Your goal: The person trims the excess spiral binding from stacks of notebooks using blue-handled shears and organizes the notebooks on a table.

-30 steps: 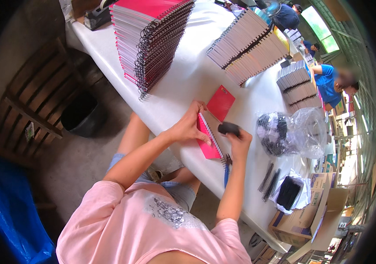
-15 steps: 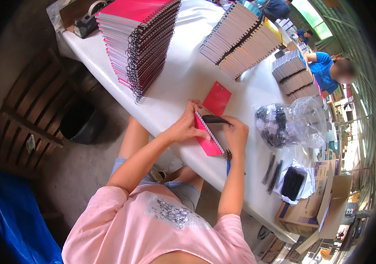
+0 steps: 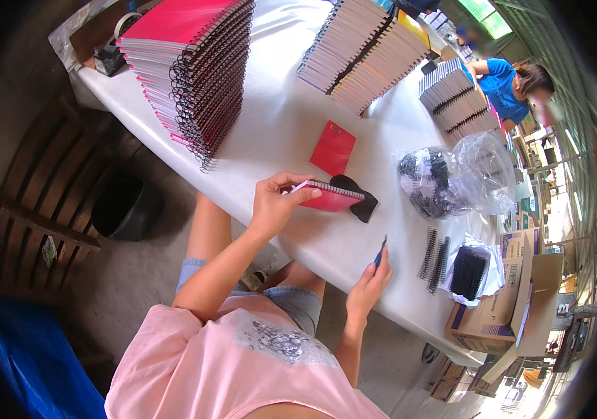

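Note:
My left hand point(image 3: 277, 202) grips a small red spiral notebook point(image 3: 333, 197) by one end, tilted over the table with its coil edge up. Just behind it, a black curved object point(image 3: 362, 208) rests on the white tabletop; the notebook partly hides it, and its kind is unclear. Near the table's front edge, my right hand point(image 3: 370, 283) is closed on a slim blue-handled tool point(image 3: 380, 258) with a dark pointed tip, held apart from the notebook. A loose red cover point(image 3: 333, 148) lies flat beyond the notebook.
A tall stack of red spiral notebooks point(image 3: 207, 91) stands at left, with more bound stacks point(image 3: 361, 56) behind. At right are a clear plastic bag of black coils point(image 3: 431, 178), loose black coils point(image 3: 434, 258) and a cardboard box point(image 3: 487, 321). A person in blue point(image 3: 501, 87) sits beyond.
My right hand has let go of the black object and moved nearer to me, now holding the blue tool that lay on the table. The notebook has turned and shifted slightly in my left hand.

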### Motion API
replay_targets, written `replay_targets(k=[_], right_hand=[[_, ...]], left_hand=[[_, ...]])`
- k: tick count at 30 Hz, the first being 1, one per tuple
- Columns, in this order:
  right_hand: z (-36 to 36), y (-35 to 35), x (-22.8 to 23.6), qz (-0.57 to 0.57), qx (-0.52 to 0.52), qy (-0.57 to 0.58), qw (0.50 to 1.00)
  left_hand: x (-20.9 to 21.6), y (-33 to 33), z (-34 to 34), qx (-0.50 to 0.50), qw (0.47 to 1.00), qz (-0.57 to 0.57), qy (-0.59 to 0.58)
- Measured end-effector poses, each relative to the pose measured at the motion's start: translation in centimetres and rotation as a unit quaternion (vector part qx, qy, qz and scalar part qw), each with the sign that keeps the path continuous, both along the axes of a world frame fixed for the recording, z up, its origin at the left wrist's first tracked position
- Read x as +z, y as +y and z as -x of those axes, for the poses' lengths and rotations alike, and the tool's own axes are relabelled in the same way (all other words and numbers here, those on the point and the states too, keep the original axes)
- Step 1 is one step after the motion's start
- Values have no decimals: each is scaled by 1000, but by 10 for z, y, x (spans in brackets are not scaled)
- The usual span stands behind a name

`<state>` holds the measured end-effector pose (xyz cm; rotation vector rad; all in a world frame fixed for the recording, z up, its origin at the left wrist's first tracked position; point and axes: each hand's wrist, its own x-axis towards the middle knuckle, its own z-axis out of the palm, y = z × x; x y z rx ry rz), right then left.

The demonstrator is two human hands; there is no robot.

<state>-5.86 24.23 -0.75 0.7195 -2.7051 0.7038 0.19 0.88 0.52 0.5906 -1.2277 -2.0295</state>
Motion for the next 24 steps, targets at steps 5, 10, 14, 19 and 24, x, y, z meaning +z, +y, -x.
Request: replay_targets(k=[5, 10, 14, 19, 24], right_hand=[[-32, -61, 82, 150, 183, -45, 971], [-34, -85, 96, 96, 222, 17, 970], [-36, -90, 96, 76, 236, 15, 969], [-30, -82, 94, 280, 249, -593, 713], [-37, -85, 74, 378, 270, -649, 602]], left_hand=[[6, 5, -9, 106, 976, 189, 13], [18, 7, -18, 159, 939, 303, 21], [24, 5, -21, 172, 933, 313, 37], [21, 7, -24, 168, 930, 324, 56], [17, 4, -20, 200, 929, 299, 84]])
